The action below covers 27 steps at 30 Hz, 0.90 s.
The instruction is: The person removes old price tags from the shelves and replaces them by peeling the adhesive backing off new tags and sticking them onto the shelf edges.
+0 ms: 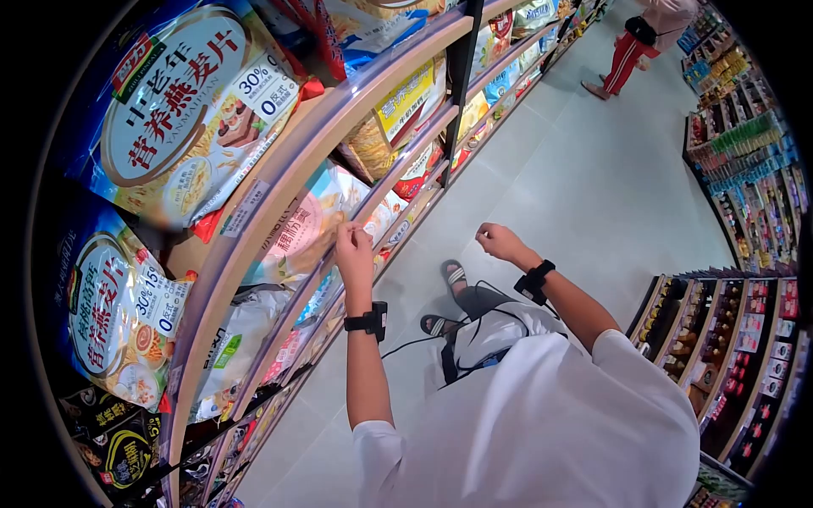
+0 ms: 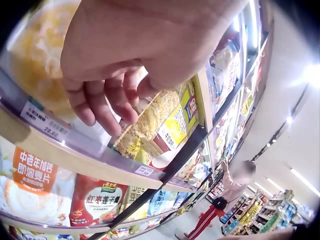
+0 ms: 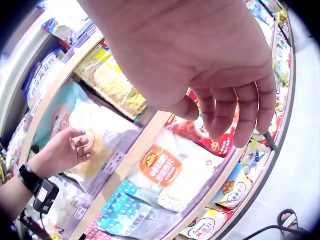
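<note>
My left hand (image 1: 354,258) hangs at the edge of the middle shelf, its fingers loosely bent and nothing in them. In the right wrist view it overlaps a white and yellow bag (image 3: 92,142). Beside it in the head view lies a pink and blue cereal bag (image 1: 309,224). Over the aisle floor, my right hand (image 1: 506,244) is held out with relaxed, bent fingers, also holding nothing. Behind the right hand's fingers, the right wrist view has a red bag (image 3: 220,132) and a white bag with an orange label (image 3: 162,165).
Large oatmeal bags (image 1: 182,110) fill the upper left shelf. A yellow oat bag (image 1: 398,118) stands farther along. A person in red trousers (image 1: 625,59) stands up the aisle. Snack racks (image 1: 749,152) line the right side, above grey floor tiles (image 1: 584,169).
</note>
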### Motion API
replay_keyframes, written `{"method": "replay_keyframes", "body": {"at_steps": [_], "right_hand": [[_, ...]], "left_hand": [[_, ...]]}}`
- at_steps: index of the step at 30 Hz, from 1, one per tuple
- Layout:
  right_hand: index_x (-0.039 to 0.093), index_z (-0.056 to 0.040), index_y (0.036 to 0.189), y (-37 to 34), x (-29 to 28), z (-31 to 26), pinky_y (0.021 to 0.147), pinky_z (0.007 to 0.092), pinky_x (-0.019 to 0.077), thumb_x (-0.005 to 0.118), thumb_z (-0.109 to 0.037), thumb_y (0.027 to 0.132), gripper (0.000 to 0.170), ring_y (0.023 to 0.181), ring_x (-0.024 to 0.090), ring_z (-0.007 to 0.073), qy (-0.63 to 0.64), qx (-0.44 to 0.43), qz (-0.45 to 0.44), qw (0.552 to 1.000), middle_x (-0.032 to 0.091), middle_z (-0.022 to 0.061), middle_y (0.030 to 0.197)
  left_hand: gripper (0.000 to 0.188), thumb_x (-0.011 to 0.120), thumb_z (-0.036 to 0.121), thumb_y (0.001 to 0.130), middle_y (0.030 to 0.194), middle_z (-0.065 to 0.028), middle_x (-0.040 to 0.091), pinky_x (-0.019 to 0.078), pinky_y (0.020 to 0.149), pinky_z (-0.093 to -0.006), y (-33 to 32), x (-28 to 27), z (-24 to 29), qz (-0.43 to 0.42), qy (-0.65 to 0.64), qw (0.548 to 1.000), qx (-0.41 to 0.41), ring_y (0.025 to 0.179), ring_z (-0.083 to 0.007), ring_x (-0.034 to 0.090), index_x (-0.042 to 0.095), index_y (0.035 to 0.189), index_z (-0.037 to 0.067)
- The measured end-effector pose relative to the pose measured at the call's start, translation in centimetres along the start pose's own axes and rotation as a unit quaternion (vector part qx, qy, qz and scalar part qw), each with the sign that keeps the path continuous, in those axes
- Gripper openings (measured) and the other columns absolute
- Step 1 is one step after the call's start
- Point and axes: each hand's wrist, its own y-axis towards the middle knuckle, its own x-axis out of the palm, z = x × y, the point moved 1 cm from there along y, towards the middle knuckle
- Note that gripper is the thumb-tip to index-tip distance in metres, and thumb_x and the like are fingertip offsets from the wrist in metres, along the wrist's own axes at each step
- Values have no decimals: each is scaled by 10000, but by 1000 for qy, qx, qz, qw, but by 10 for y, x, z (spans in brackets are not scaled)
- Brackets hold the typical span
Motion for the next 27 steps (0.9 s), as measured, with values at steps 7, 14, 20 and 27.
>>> {"method": "replay_keyframes", "body": {"at_steps": [7, 14, 20, 27], "right_hand": [[593, -53, 1147, 20, -25, 2, 789, 469, 529, 558, -265, 915, 316, 881, 682, 376, 71, 29, 41, 996, 712, 185, 899], [567, -9, 1120, 149, -67, -59, 772, 438, 522, 573, -180, 904, 276, 882, 668, 377, 132, -184, 135, 965, 684, 203, 894], [571, -14, 1002, 245, -120, -91, 804, 440, 484, 600, -138, 887, 171, 863, 610, 374, 227, -276, 159, 920, 629, 197, 915], [656, -95, 951, 262, -125, -81, 833, 424, 443, 677, -172, 857, 123, 958, 539, 300, 23, -426, 178, 887, 591, 92, 958]], "left_hand": [[194, 500, 90, 955, 943, -164, 678, 506, 813, -358, 24, 10, -12, 61, 48, 997, 31, 852, -243, 669, 525, 1107, -28], [211, 511, 41, 961, 929, -145, 634, 525, 750, -313, 42, 81, -16, 237, -124, 963, -43, 809, -226, 640, 404, 1132, -22], [178, 506, 40, 956, 951, -145, 610, 512, 805, -338, 81, 157, 47, 155, -126, 977, -70, 808, -206, 617, 436, 1103, -33], [204, 498, 54, 953, 996, -164, 637, 472, 917, -365, 109, 163, 55, 179, 16, 984, -13, 983, -267, 631, 437, 1131, -25]]}}
